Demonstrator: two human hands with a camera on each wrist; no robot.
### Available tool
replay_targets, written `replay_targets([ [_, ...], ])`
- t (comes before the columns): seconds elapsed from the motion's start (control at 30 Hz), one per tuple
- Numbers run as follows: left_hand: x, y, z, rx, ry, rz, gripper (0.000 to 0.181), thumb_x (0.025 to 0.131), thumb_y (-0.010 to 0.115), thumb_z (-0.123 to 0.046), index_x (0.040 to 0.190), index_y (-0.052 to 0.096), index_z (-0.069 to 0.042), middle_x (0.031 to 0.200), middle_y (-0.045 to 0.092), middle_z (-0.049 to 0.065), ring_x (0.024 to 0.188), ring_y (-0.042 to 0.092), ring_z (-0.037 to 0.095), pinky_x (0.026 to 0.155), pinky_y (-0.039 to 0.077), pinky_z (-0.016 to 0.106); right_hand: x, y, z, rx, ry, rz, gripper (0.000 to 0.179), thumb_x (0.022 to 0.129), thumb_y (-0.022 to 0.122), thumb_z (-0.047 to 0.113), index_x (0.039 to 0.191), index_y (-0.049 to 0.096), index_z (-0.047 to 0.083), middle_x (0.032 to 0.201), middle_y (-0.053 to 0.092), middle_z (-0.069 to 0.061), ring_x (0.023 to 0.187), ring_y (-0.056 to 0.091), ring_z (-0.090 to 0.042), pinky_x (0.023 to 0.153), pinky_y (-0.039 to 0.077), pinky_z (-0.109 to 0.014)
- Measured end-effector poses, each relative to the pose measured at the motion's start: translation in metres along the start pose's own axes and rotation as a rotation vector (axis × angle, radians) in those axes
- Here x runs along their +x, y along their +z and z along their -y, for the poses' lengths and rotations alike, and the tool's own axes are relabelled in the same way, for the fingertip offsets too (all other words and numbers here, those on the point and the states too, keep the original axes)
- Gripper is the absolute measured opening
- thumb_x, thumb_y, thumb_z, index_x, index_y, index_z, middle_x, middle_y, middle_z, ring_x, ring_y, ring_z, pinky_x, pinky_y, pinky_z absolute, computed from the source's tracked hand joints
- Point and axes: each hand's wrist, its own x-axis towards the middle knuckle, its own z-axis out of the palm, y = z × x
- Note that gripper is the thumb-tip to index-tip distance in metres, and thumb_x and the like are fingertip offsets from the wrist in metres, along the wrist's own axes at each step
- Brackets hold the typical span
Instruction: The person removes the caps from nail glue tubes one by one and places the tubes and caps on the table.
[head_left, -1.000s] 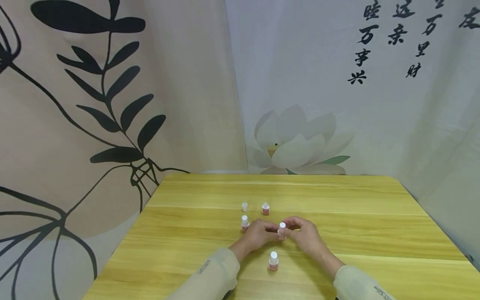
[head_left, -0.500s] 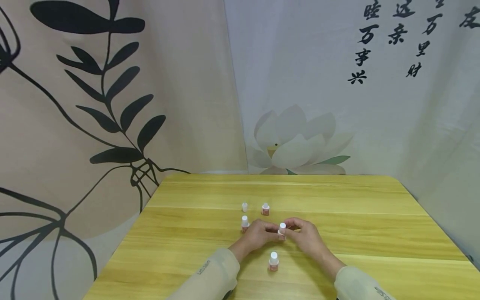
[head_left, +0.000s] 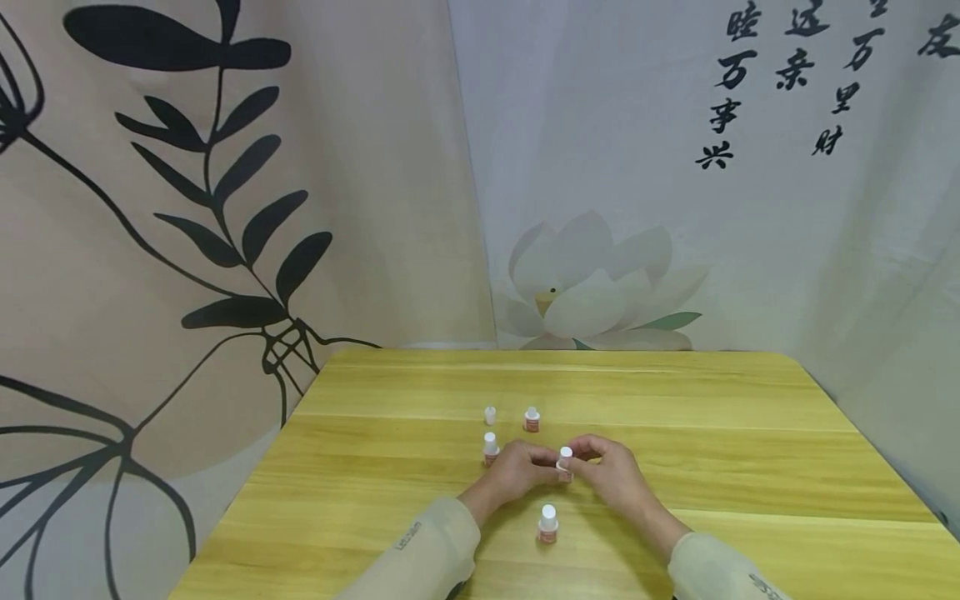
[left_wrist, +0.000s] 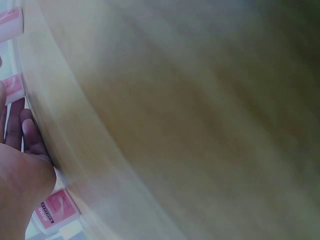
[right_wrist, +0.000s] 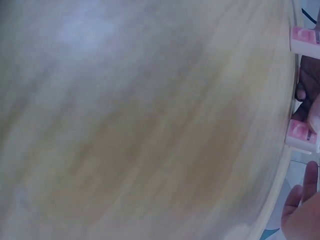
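Note:
Both hands meet at a small bottle (head_left: 565,473) with a white cap (head_left: 566,452) and a pink label, upright in the head view. My left hand (head_left: 519,467) grips its body from the left. From the right, my right hand (head_left: 609,472) pinches at the upper part, thumb and forefinger right at the cap. In the left wrist view the held bottle (left_wrist: 14,89) shows partly behind fingers. The right wrist view also catches the bottle (right_wrist: 301,134) at its right edge, with the right hand (right_wrist: 302,215) below it.
A capped bottle (head_left: 548,525) stands nearer the front, another capped bottle (head_left: 491,452) just left of my left hand. Farther back are a bottle with a shorter top (head_left: 532,420) and a small white cap-like piece (head_left: 490,415). A printed curtain (head_left: 390,208) hangs behind the wooden table (head_left: 750,433).

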Motion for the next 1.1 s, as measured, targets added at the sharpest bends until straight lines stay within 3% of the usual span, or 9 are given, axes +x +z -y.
replay_targets([
  [0.3,-0.0016,-0.0011,-0.0021,0.004,0.000,0.006,0.020,0.085,0.080,-0.027,0.102,0.078,-0.018,0.098,0.075,-0.007,0.096,0.066,0.007,0.090,0.052,0.032,-0.0021,-0.0015,-0.0002,0.023,-0.013,0.021,0.019,0.089,0.075,0.027,0.104,0.072,0.016,0.095,0.068,0.005,0.095,0.061,-0.017,0.078,0.051,-0.036],
  [1.1,-0.0002,0.0002,-0.0016,-0.007,0.000,0.005,0.018,0.085,0.079,-0.029,0.100,0.079,-0.020,0.095,0.074,-0.011,0.093,0.064,0.004,0.087,0.051,0.028,0.0001,-0.0013,-0.0015,0.033,-0.008,0.012,0.014,0.089,0.075,0.023,0.102,0.072,0.016,0.095,0.068,0.005,0.095,0.061,-0.017,0.077,0.051,-0.034],
])
